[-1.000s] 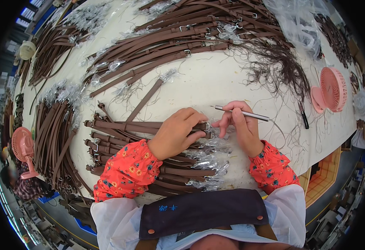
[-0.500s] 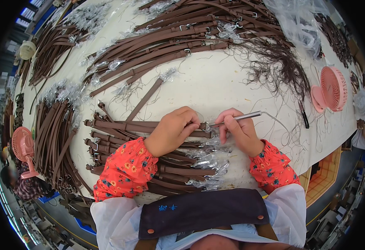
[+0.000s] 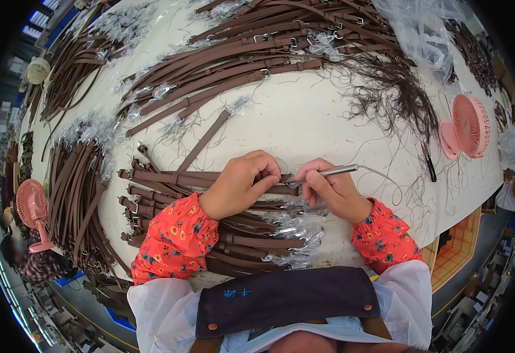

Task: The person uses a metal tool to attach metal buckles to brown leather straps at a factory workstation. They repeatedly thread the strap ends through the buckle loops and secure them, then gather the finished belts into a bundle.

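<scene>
A pale table (image 3: 296, 126) spreads beneath the hands (image 3: 240, 185); windows (image 3: 39, 20) (bluish-white and bright) stand far ahead to their left, grey floor (image 3: 485, 235) to their right.

You, at a pale tabletop (image 3: 304, 129) in a factory-style workshop.
Buckled brown straps (image 3: 234, 52) lie in bundles before you, beside a dark thread tangle (image 3: 401, 97) and pink fans (image 3: 472, 126); around you are a yellow crate (image 3: 458, 250), a yellow-lined floor (image 3: 87, 322) and another person (image 3: 41, 263).

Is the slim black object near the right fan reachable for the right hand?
Probably yes: only loose threads and a thin cord seem to separate the right hand from the slim black object, but this hand holds a silver tool.
</scene>
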Demonstrator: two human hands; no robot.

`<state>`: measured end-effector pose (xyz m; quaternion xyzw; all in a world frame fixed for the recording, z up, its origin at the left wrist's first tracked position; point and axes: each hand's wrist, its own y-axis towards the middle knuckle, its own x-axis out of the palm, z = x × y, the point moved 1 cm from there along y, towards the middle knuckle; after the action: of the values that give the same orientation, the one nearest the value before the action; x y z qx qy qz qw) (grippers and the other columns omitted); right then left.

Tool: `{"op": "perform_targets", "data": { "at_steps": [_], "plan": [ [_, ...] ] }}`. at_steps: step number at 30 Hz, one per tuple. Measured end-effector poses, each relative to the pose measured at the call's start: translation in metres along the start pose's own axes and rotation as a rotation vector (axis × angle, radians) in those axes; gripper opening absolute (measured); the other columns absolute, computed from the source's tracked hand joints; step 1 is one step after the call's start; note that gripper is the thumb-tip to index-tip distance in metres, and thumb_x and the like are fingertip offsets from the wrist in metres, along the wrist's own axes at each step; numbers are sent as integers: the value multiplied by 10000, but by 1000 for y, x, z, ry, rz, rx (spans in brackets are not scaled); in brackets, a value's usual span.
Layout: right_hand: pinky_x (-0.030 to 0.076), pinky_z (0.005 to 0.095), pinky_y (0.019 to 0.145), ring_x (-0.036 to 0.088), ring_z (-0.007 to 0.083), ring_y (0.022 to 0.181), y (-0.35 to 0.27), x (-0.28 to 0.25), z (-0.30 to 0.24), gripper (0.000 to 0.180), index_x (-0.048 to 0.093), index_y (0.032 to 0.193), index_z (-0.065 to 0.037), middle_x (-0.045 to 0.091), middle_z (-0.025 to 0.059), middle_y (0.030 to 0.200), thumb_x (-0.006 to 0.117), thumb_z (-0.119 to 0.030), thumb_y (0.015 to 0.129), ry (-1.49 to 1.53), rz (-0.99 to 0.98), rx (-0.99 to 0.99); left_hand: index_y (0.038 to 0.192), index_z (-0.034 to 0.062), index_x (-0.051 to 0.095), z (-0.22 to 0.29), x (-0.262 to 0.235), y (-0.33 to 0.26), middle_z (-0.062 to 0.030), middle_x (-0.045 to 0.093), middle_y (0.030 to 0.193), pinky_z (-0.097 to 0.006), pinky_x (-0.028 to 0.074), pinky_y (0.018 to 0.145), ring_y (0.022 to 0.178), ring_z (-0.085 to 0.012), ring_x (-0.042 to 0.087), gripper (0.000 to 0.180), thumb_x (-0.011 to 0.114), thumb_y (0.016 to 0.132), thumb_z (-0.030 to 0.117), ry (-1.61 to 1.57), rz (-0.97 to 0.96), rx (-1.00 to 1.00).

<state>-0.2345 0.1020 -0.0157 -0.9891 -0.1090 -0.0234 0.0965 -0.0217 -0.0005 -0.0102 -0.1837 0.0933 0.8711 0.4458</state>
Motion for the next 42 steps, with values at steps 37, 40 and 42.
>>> {"op": "perform_targets", "data": {
  "at_steps": [37,40,42],
  "plan": [
    [474,222,593,566,74,635,1,0,3,280,574,1111,-19,600,25,752,444,-265,1078,66,41,-49,984,0,584,1,7,1,-141,555,925,-369,488,744,819,-308,585,105,607,889,-38,157,89,37],
    [475,223,591,565,74,635,0,-1,4,278,575,1112,-19,600,25,752,442,-261,1079,80,60,-58,988,4,585,1,7,1,-146,557,930,-366,489,738,810,-317,587,110,601,889,-42,138,113,69],
    [476,224,590,565,73,635,-1,-2,5,278,575,1111,-18,600,25,752,441,-260,1079,89,63,-63,985,8,588,8,10,2,-148,559,931,-365,490,735,807,-321,590,107,598,891,-42,130,126,107]
  ]
}}
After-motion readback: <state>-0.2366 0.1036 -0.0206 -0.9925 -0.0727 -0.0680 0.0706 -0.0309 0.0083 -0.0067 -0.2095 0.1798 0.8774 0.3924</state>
